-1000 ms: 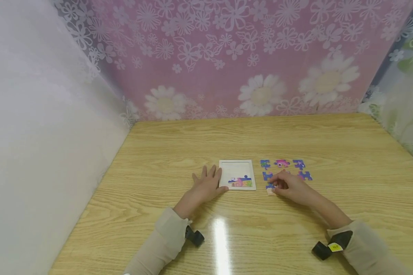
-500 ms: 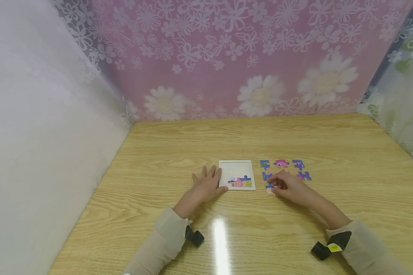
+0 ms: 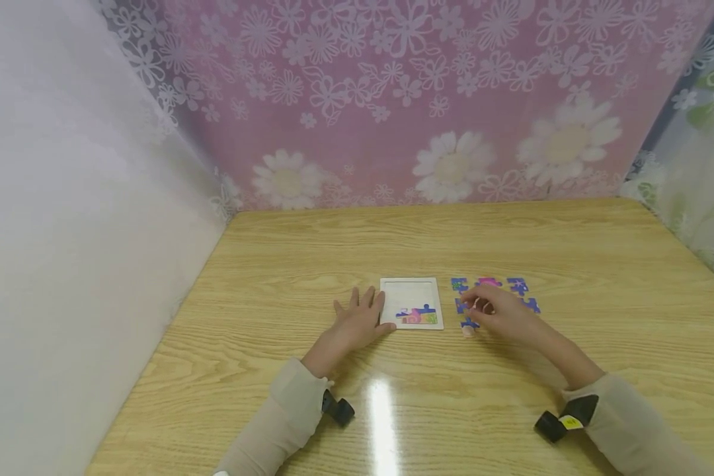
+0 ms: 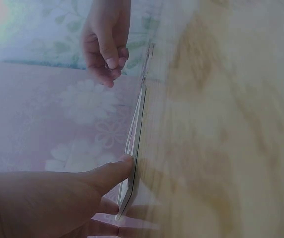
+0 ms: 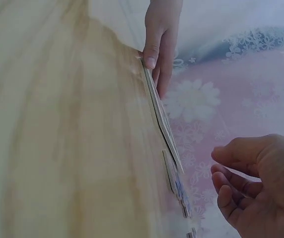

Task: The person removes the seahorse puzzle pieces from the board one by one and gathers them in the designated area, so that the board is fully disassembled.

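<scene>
A white square puzzle tray [image 3: 404,292] lies on the table, with a few joined jigsaw pieces [image 3: 421,316] along its lower right part. My left hand [image 3: 357,325] rests with spread fingers at the tray's left side, the thumb touching its near corner. Right of the tray are several loose purple and pink jigsaw pieces [image 3: 517,285]. Over these hovers my right hand [image 3: 502,316], hiding some of them. In the right wrist view its fingers [image 5: 231,182] are loosely bent, thumb apart, with nothing seen between them. The nearest loose piece [image 3: 469,327] lies below the fingertips.
The wooden table [image 3: 309,258] meets a pink flowered curtain [image 3: 357,132] at the back and a pale wall [image 3: 95,198] on the left. A black wrist camera [image 3: 339,410] sits on the left sleeve, another camera [image 3: 552,426] on the right.
My right hand has lifted slightly and shifted away from the nearest loose piece, over the middle pieces. The left hand and tray stay as they were.
</scene>
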The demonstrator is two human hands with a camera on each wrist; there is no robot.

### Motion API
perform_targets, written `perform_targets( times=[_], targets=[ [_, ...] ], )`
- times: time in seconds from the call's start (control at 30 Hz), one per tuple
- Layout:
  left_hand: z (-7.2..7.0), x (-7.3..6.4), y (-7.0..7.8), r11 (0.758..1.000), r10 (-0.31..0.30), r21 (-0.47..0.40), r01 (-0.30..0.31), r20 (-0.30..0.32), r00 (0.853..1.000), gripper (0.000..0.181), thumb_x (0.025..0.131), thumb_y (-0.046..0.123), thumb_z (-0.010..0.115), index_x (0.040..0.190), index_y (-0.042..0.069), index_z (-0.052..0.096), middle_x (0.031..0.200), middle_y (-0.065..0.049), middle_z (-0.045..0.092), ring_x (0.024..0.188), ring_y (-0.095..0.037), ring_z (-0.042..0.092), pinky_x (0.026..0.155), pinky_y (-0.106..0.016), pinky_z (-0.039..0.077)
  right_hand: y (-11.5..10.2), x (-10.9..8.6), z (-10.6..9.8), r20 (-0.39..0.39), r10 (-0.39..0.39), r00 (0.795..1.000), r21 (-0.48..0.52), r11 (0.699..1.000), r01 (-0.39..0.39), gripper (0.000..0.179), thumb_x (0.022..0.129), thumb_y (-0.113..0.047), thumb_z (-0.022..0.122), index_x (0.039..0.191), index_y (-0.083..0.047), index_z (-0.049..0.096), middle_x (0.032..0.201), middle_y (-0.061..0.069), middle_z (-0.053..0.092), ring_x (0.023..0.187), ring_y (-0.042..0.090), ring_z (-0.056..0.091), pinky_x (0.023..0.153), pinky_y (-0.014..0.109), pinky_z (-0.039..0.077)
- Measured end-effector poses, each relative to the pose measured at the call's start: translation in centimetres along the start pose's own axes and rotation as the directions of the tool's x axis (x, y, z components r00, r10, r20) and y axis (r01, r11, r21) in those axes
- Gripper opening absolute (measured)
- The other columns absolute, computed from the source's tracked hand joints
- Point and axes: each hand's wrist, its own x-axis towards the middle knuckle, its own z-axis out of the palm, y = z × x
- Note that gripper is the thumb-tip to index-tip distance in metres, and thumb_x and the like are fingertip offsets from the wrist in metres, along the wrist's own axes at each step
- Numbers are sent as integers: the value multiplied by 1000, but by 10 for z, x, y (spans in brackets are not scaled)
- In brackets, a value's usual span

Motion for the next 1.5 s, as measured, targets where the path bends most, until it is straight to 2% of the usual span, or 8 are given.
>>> perform_targets(
  times=[0.2,0.4,0.6,0.73,1.0,1.5],
  targets=[
    [0,0,-1,1000,-3,1,3,2,1000,74,92,52,42,148,10,19,151,-13,13,135,-40,5,96,-67,11,-10,18,8,36,-34,999,11,999,34,17,84,5,61,101,2,63,84,2,57,73,14,52,61,26,46],
    [0,1,1,1000,-8,17,8,5,1000,74,92,53,41,148,11,18,151,-12,13,134,-40,5,95,-67,12,-24,34,17,126,-33,991,29,999,30,17,87,-1,61,103,0,62,88,2,55,72,14,51,59,26,46],
    [3,5,1,999,-10,39,10,10,1000,75,92,55,40,148,11,18,151,-12,12,134,-40,6,95,-67,13,-30,44,29,201,-39,979,26,999,34,20,86,0,61,106,0,61,91,6,54,74,15,51,60,27,46],
    [4,6,1,999,-11,42,10,14,1000,75,92,55,40,148,11,18,151,-12,12,134,-40,5,95,-67,13,-29,48,37,210,-62,976,18,998,59,21,85,-2,63,106,0,61,92,6,56,78,16,54,64,27,46],
    [4,6,3,998,-8,60,7,5,1000,74,92,55,40,148,11,19,151,-12,13,135,-39,6,95,-67,15,-27,51,50,241,-39,970,46,999,29,23,86,-10,65,107,0,62,94,6,54,77,14,54,66,26,47],
    [7,7,-3,998,-11,65,11,-9,1000,75,91,56,40,148,11,19,151,-12,14,134,-40,8,94,-68,16,-25,52,58,210,-31,977,15,999,28,27,85,3,60,112,1,61,97,7,50,74,12,49,63,25,45]
  ],
)
